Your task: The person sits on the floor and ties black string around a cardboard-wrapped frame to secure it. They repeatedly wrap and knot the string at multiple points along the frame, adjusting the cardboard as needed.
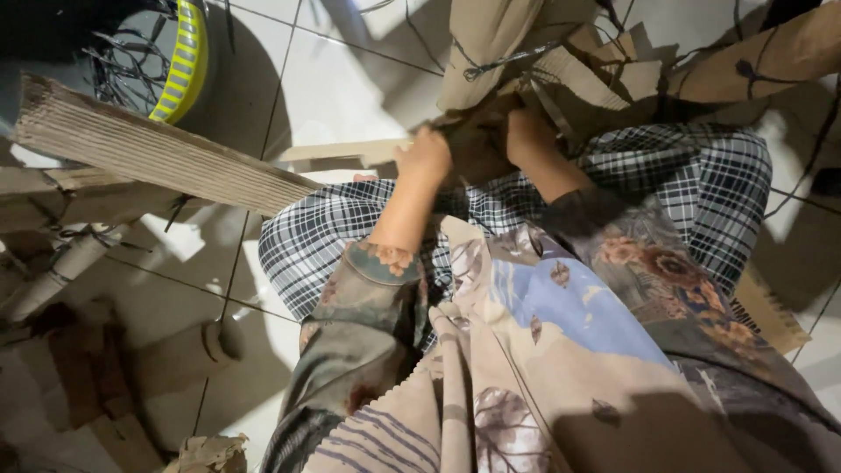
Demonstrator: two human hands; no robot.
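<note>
Home floor workspace: white tiles (350, 96) strewn with cardboard scraps (149, 153) (corrugated).

Left hand (427, 156) and right hand (526, 133): both gripping a brown cardboard piece (480, 144) above the checkered lap (683, 188). Corrugated cardboard stack (149, 153): left of lap. Yellow-rimmed basket (180, 61): above stack.

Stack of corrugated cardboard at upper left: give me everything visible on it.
The thick stack of brown corrugated cardboard sheets lies tilted, running from the upper left edge down toward the person's plaid-covered knee. Its long side faces the camera, showing many thin layers edge-on with fluted ends at the left. The material looks dry, worn and slightly frayed. Its lower right end appears to meet the knee; the left end is above more cardboard scraps. Neither hand touches it: the left hand and right hand grip other cardboard pieces further right.
</note>
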